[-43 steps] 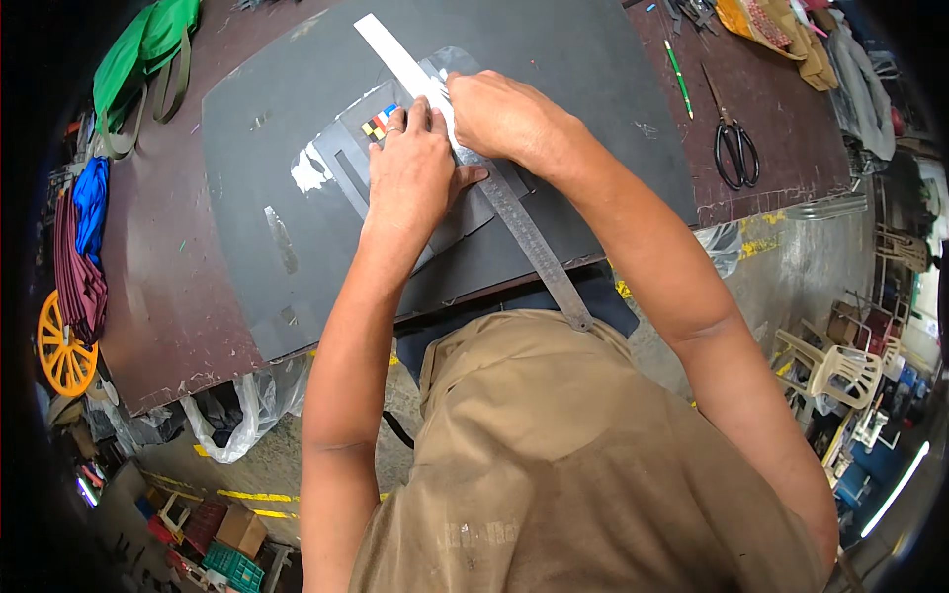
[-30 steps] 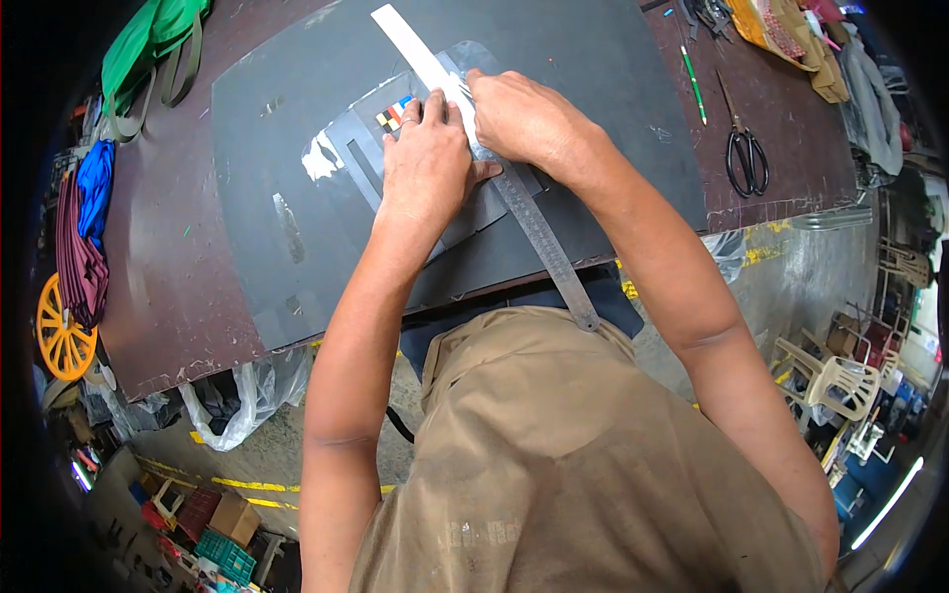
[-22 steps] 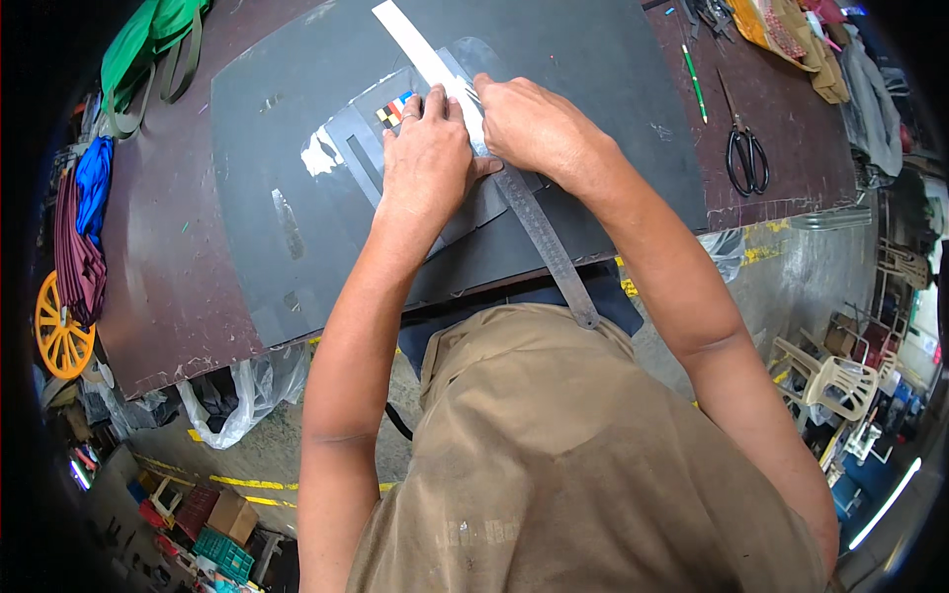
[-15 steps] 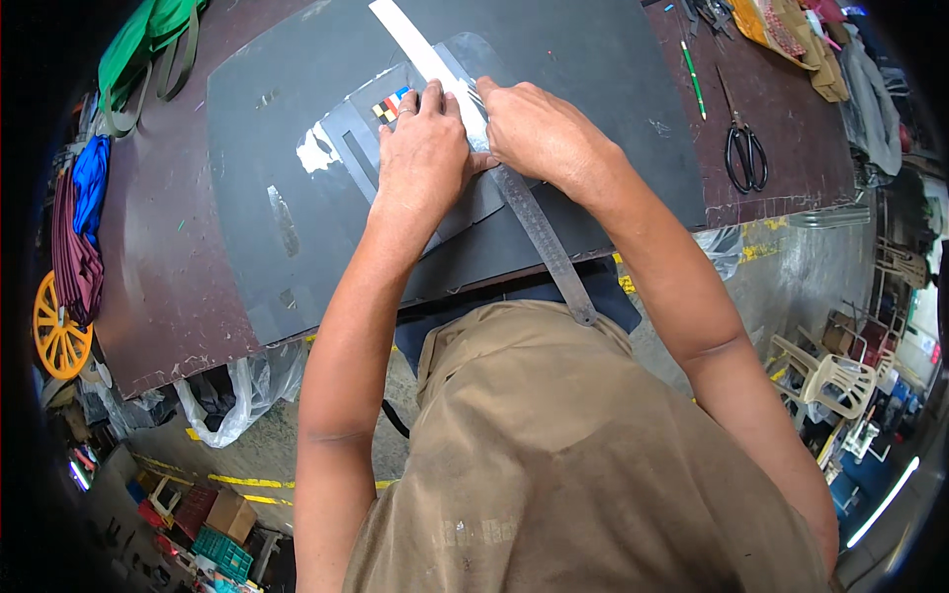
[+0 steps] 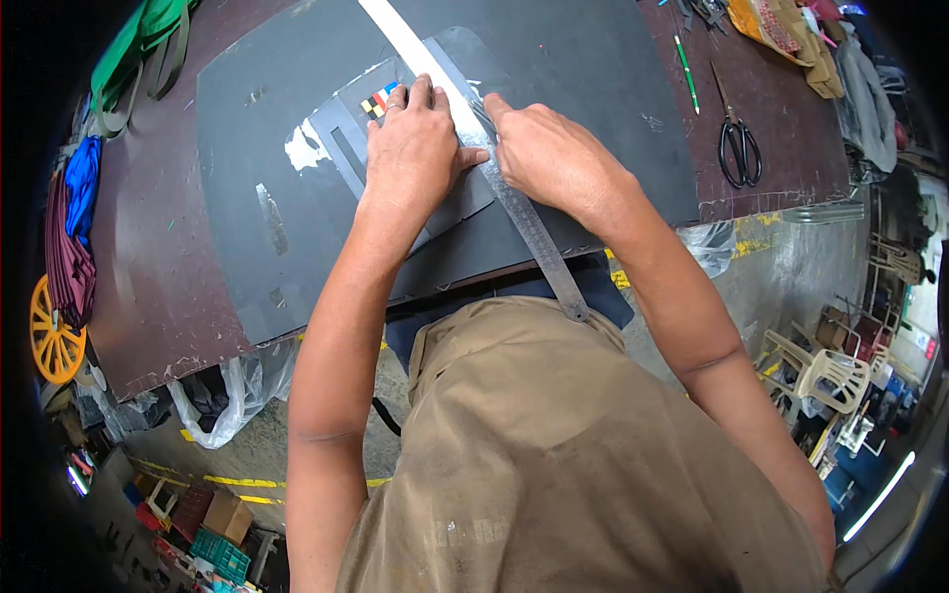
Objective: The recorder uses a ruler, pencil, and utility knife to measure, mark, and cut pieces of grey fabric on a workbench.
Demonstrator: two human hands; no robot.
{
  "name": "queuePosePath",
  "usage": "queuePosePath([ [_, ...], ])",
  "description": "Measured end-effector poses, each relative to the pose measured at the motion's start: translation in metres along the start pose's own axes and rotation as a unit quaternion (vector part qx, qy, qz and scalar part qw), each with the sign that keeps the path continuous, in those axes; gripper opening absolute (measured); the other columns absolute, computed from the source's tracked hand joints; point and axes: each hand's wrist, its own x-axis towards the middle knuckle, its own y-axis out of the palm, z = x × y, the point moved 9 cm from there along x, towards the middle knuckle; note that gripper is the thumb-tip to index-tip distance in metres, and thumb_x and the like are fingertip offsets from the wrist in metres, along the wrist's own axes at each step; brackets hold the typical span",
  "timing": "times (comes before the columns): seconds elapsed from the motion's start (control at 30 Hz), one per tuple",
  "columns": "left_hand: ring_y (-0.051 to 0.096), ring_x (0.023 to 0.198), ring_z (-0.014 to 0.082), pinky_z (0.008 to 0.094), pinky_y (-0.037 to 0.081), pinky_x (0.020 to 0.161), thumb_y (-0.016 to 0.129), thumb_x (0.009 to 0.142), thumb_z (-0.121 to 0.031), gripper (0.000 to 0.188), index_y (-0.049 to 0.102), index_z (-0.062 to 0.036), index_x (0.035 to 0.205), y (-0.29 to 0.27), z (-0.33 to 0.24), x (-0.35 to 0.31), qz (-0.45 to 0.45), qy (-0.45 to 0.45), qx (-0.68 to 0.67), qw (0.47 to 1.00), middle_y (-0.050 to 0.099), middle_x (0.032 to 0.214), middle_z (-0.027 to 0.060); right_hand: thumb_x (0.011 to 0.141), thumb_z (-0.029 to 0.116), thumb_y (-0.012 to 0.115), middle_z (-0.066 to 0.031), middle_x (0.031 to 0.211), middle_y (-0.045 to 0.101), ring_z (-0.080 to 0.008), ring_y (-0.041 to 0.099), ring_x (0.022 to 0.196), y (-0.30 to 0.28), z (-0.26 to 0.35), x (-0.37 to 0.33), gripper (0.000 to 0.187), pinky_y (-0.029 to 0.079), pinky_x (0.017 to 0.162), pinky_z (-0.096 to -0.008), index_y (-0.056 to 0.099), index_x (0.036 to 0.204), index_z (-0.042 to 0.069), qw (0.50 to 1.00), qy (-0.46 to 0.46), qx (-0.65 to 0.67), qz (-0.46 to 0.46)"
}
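Item 1, left hand (image 5: 420, 148): I am pressing it flat, fingers spread, on a grey template (image 5: 395, 163) and against the left edge of the ruler (image 5: 514, 212). It is gripping nothing, only bearing down. Compared with a moment ago it is sitting in much the same spot.

Item 2, right hand (image 5: 554, 158): I am holding it curled just right of the ruler, fingertips (image 5: 494, 104) touching the ruler's edge. I cannot tell whether it is pinching a tool; the fingers are hiding that. Since the earlier frame it has drawn slightly nearer along the ruler.

Item 3, ruler: steel, lying slantwise between both hands, its near end overhanging the table (image 5: 148, 296) edge. Unmoved.

Item 4, white strip (image 5: 405, 40): running on beyond the left fingertips, in line with the ruler.

Item 5, dark sheet (image 5: 593, 59): lying under both hands and the template.

Item 6, scissors (image 5: 736, 143) and green pen (image 5: 685, 69): lying well right of the right hand.
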Motion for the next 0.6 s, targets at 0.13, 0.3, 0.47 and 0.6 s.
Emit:
queuePosePath([
  [0.13,0.051,0.149,0.0430,0.0637,0.054,0.108,0.090,0.082,-0.051,0.094,0.058,0.0075,0.148,0.000,-0.001,0.000,0.001,0.004,0.005,1.000,0.052,0.160,0.0215,0.095,0.002,0.057,-0.0373,0.086,0.070,-0.0534,0.072,0.088,-0.002,-0.002,-0.009,0.036,0.058,0.080,-0.0583,0.059,0.127,-0.013,1.000,0.015,0.004,0.005],
  [0.3,0.052,0.148,0.0429,0.0639,0.055,0.107,0.089,0.081,-0.052,0.094,0.059,0.0077,0.147,0.000,0.001,-0.001,-0.008,0.005,0.013,1.000,0.053,0.159,0.0215,0.096,0.003,0.057,-0.0363,0.085,0.070,-0.0528,0.072,0.087,0.002,-0.001,-0.017,0.043,0.058,0.080,-0.0579,0.057,0.135,-0.014,1.000,0.018,0.003,0.010],
  [0.47,0.052,0.147,0.0431,0.0641,0.054,0.107,0.089,0.082,-0.053,0.095,0.058,0.0079,0.148,0.001,0.000,-0.002,-0.006,0.006,0.008,1.000,0.053,0.159,0.0216,0.096,0.003,0.057,-0.0357,0.084,0.070,-0.0523,0.072,0.086,0.002,-0.002,-0.026,0.046,0.057,0.080,-0.0574,0.056,0.138,-0.015,1.000,0.025,0.008,0.015],
  [0.6,0.052,0.148,0.0432,0.0639,0.054,0.107,0.088,0.082,-0.053,0.096,0.058,0.0078,0.149,0.001,-0.001,-0.002,-0.006,0.008,0.012,1.000,0.053,0.159,0.0214,0.096,0.002,0.057,-0.0362,0.084,0.069,-0.0524,0.071,0.085,0.004,-0.004,-0.032,0.046,0.056,0.079,-0.0576,0.056,0.137,-0.015,0.999,0.026,0.007,0.025],
])
